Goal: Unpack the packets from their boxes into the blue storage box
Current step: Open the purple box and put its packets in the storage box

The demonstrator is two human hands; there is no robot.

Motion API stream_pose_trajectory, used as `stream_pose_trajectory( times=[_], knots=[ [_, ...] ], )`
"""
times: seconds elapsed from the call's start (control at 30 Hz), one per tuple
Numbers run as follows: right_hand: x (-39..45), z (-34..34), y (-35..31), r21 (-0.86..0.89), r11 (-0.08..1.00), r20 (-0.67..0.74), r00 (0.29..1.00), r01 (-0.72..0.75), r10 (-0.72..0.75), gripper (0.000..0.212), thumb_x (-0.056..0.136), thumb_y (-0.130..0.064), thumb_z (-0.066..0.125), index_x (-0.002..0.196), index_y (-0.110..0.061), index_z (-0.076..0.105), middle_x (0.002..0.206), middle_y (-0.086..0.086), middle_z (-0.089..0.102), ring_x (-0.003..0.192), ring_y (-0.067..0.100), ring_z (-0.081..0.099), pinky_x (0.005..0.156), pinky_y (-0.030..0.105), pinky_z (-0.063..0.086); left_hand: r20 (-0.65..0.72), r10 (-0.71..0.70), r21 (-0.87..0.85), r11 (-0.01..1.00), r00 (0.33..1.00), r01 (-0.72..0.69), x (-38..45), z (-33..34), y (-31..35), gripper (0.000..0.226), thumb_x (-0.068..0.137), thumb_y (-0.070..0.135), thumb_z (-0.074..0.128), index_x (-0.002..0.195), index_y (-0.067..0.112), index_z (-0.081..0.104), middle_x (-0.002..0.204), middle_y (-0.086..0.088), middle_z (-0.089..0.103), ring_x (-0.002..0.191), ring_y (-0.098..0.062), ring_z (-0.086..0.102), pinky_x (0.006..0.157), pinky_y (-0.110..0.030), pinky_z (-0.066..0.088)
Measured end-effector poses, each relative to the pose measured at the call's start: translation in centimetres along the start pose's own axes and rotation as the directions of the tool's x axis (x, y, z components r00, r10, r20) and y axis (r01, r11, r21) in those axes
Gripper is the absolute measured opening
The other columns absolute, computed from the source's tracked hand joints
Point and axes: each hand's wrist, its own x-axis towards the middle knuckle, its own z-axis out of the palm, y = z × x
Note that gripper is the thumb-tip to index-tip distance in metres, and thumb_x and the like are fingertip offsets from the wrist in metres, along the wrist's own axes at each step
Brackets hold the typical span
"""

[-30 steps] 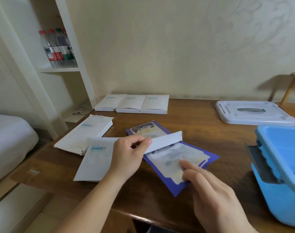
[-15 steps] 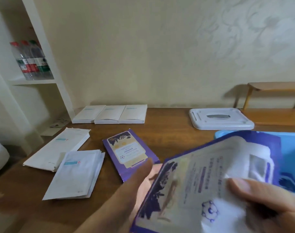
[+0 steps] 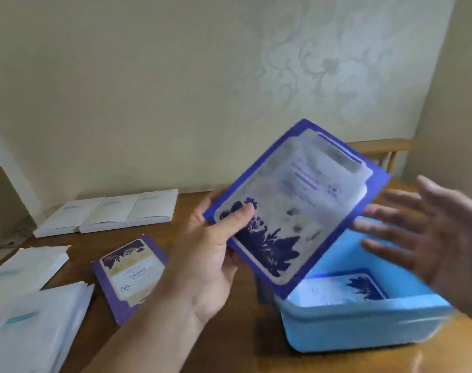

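Gripping a blue-bordered flat foil packet (image 3: 291,211) above the blue plastic storage box (image 3: 364,324), my left hand (image 3: 207,254) is pinching its corner; my right hand (image 3: 428,232) is hovering beside, fingers spread.

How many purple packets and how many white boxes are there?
Purple packets: 3, one held by the left hand at, one on the table, one in the blue box.
White boxes at the back: 3.
Total: 6.

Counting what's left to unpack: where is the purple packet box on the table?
In the head view, the purple box lies flat left of centre, between the white packets and the left hand.
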Motion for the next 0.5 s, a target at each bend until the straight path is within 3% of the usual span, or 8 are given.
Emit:
stream_pose_trajectory(
  times=[0.03, 0.1, 0.17, 0.27, 0.33, 0.4, 0.43, 0.5],
  knots=[
    [-0.3, 1.3, -1.0, -0.038, 0.993, 0.100, 0.989, -0.109, 0.113, 0.076, 0.045, -0.055, 0.091, 0.107, -0.015, 0.071, 0.108, 0.016, 0.073, 0.096, 0.033, 0.072, 0.065, 0.043, 0.059, -0.014, 0.023, -0.033, 0.999, 1.000, -0.024, 0.6, 1.1, -0.4, 0.047, 0.066, 0.010, 0.077, 0.111, 0.017, 0.068, 0.101, -0.012, 0.074, 0.083, -0.023, 0.073, 0.063, -0.033, 0.060],
    [-0.1, 2.4, -0.5, -0.123, 0.980, 0.245, 0.953, -0.154, 0.181, 0.063, 0.061, -0.050, 0.087, 0.112, -0.016, 0.072, 0.113, 0.016, 0.071, 0.103, 0.034, 0.069, 0.072, 0.044, 0.059, -0.009, 0.039, -0.043, 0.998, 0.999, -0.039, 1.3, 2.8, -1.4, 0.046, 0.063, 0.010, 0.076, 0.109, 0.017, 0.068, 0.100, -0.012, 0.075, 0.083, -0.025, 0.074, 0.062, -0.035, 0.061],
    [0.4, 3.2, -0.5, -0.196, 0.977, 0.219, 0.967, -0.087, 0.130, 0.045, 0.078, -0.033, 0.077, 0.117, -0.013, 0.068, 0.109, 0.013, 0.073, 0.097, 0.032, 0.072, 0.070, 0.042, 0.059, 0.051, 0.016, 0.007, 1.000, 0.999, -0.016, 1.9, 3.5, -2.3, 0.053, 0.067, 0.001, 0.079, 0.116, 0.011, 0.064, 0.106, -0.017, 0.073, 0.095, -0.034, 0.072, 0.076, -0.044, 0.061],
    [2.4, 1.6, -2.5, -0.456, 0.887, 0.183, 0.983, 0.069, 0.018, 0.039, 0.073, -0.024, 0.070, 0.110, -0.010, 0.068, 0.099, 0.012, 0.075, 0.085, 0.027, 0.074, 0.062, 0.035, 0.058, 0.243, -0.024, 0.152, 0.988, 0.970, -0.014, 3.2, 3.0, -2.0, 0.057, 0.081, 0.015, 0.073, 0.132, 0.006, 0.051, 0.118, -0.020, 0.068, 0.108, -0.041, 0.065, 0.094, -0.055, 0.052],
    [4.1, 0.1, -4.6, -0.683, 0.718, 0.315, 0.942, 0.136, 0.120, 0.033, 0.073, -0.022, 0.072, 0.104, -0.008, 0.068, 0.097, 0.016, 0.075, 0.086, 0.033, 0.073, 0.065, 0.041, 0.059, 0.274, 0.027, 0.261, 0.960, 0.961, -0.101, 4.8, 2.7, -1.1, 0.061, 0.082, 0.028, 0.071, 0.134, 0.010, 0.046, 0.112, -0.010, 0.072, 0.099, -0.034, 0.069, 0.084, -0.051, 0.054],
    [5.6, -0.8, -6.0, -0.870, 0.458, 0.368, 0.858, 0.182, 0.358, 0.025, 0.082, -0.015, 0.073, 0.106, -0.008, 0.067, 0.099, 0.013, 0.075, 0.091, 0.034, 0.072, 0.077, 0.047, 0.058, 0.263, 0.092, 0.357, 0.915, 0.960, -0.185, 6.6, 3.0, -0.7, 0.052, 0.079, 0.025, 0.073, 0.126, 0.018, 0.052, 0.097, -0.003, 0.074, 0.077, -0.020, 0.070, 0.065, -0.034, 0.055],
    [6.4, -0.9, -6.2, -0.922, 0.319, 0.352, 0.817, 0.219, 0.457, 0.021, 0.086, -0.014, 0.071, 0.106, -0.012, 0.067, 0.099, 0.008, 0.076, 0.090, 0.029, 0.073, 0.079, 0.045, 0.059, 0.281, 0.109, 0.444, 0.866, 0.954, -0.230, 7.2, 3.3, -0.8, 0.045, 0.078, 0.019, 0.075, 0.119, 0.022, 0.057, 0.092, -0.005, 0.074, 0.071, -0.018, 0.068, 0.061, -0.031, 0.054],
    [8.1, -0.7, -5.9, -0.953, 0.083, 0.283, 0.761, 0.290, 0.584, 0.015, 0.089, -0.022, 0.069, 0.104, -0.026, 0.066, 0.098, -0.004, 0.076, 0.086, 0.013, 0.073, 0.075, 0.030, 0.059, 0.352, 0.093, 0.665, 0.675, 0.931, -0.319, 8.4, 3.2, -1.2, 0.032, 0.077, 0.006, 0.080, 0.101, 0.024, 0.069, 0.080, -0.002, 0.072, 0.066, -0.017, 0.063, 0.061, -0.035, 0.055]
  ],
)
